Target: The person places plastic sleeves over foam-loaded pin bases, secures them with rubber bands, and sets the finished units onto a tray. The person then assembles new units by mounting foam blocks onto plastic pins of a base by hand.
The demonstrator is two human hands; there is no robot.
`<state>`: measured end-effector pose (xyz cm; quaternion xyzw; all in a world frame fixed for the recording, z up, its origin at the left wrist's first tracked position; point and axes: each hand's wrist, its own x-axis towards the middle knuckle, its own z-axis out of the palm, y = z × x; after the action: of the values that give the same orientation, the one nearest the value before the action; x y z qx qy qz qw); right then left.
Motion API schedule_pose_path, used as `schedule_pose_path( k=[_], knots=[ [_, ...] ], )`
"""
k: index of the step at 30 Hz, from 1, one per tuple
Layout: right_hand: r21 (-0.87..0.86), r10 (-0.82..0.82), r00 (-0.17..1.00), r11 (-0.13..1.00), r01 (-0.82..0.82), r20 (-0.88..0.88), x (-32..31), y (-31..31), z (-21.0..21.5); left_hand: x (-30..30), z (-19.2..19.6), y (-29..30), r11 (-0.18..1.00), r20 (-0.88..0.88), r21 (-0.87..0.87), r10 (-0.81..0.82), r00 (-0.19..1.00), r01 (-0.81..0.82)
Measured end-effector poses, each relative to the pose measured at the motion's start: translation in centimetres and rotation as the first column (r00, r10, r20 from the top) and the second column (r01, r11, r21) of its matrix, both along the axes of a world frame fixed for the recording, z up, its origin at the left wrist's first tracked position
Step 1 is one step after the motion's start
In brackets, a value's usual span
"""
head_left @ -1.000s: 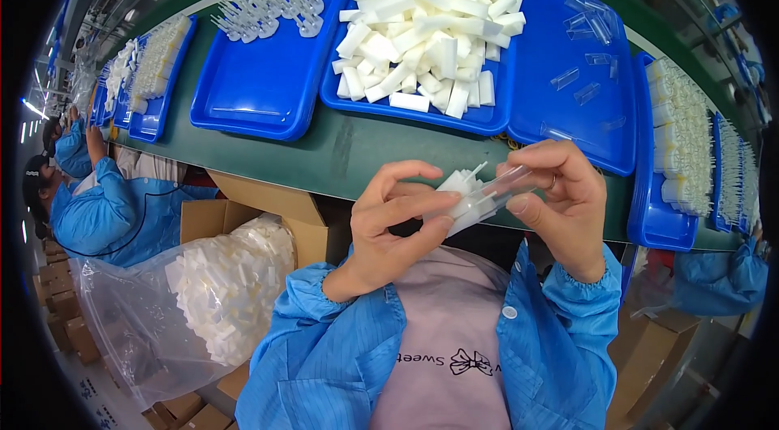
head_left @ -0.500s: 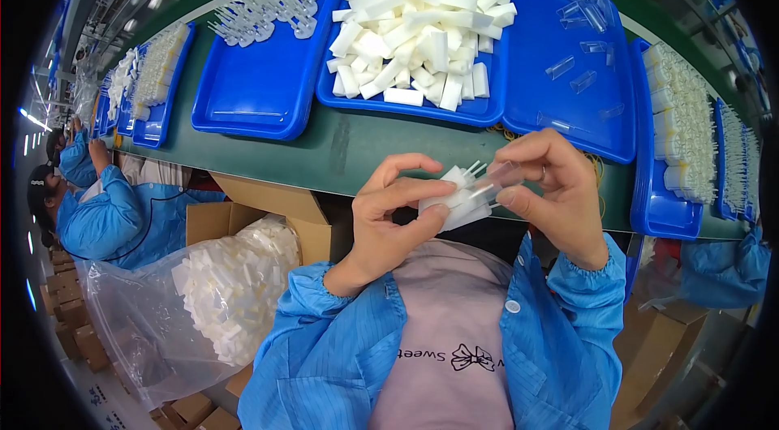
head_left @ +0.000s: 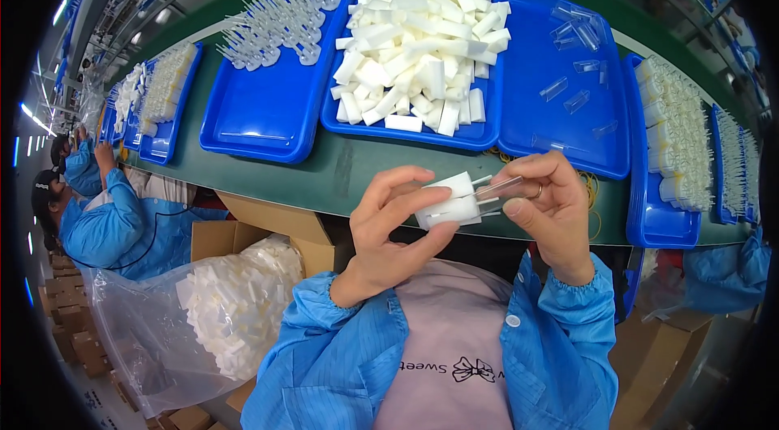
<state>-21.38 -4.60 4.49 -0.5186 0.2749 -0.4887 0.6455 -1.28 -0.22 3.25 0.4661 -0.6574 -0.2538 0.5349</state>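
Slipping looks like the main risk: the white foam block (head_left: 446,201) and the clear plastic sleeve (head_left: 497,189) meet only at fingertips, so a skewed push could jam or drop them. Left hand (head_left: 389,239) pinches the block; right hand (head_left: 552,215) grips the sleeve (both above the lap). Beyond, a blue tray (head_left: 406,134) holds more blocks; another tray (head_left: 560,138) to the right holds sleeves.

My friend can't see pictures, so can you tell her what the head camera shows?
A person in a blue coat holds a small white foam block in the left hand while the right hand holds a clear plastic tube against it. Behind lie blue plastic trays on a green table, one heaped with white foam pieces.
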Motion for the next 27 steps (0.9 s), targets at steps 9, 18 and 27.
schedule_pose_path(
  k=[9, 18, 27],
  knots=[
    [-0.037, -0.118, 0.993, 0.992, 0.118, 0.001, 1.2, 0.6, 0.0, 0.1, 0.6, -1.2, 0.984, 0.106, -0.173, 0.063, 0.992, -0.044],
    [0.133, -0.107, 0.987, 0.987, 0.091, 0.118, 1.1, 0.7, -0.1, -0.4, 0.1, -1.0, 0.987, 0.052, -0.144, 0.084, 0.995, -0.076],
    [0.108, -0.16, 0.986, 0.982, 0.154, 0.048, 1.3, 1.3, -0.6, -0.5, -0.2, -0.9, 0.982, 0.081, -0.162, 0.108, 0.991, -0.094]
  ],
)
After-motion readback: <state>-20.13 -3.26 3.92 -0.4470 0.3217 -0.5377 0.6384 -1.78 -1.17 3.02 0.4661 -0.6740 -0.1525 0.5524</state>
